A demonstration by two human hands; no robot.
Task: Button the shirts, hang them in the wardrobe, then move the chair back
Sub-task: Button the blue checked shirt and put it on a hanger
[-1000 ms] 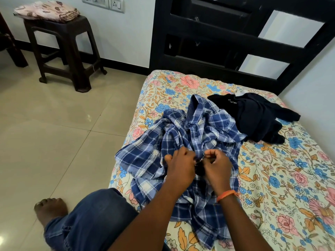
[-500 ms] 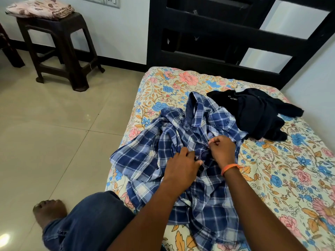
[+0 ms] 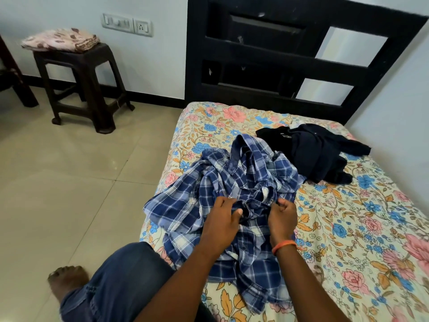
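Both hands pinch the plaid shirt point(image 3: 232, 205) mid-frame — left hand point(image 3: 222, 219), right hand point(image 3: 282, 218) straddle its placket, running toward the collar, upper frame.

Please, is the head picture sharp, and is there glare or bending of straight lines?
Head view: mostly sharp, the plaid shirt and both hands clear; soft glare patches on the floor tiles; wide-angle bending shows in the headboard and the wall edges; even light, weak shadows.

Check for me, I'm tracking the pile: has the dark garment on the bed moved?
No. The dark garment still lies on the same flowers of the bedsheet, just below the headboard; only the camera shifted.
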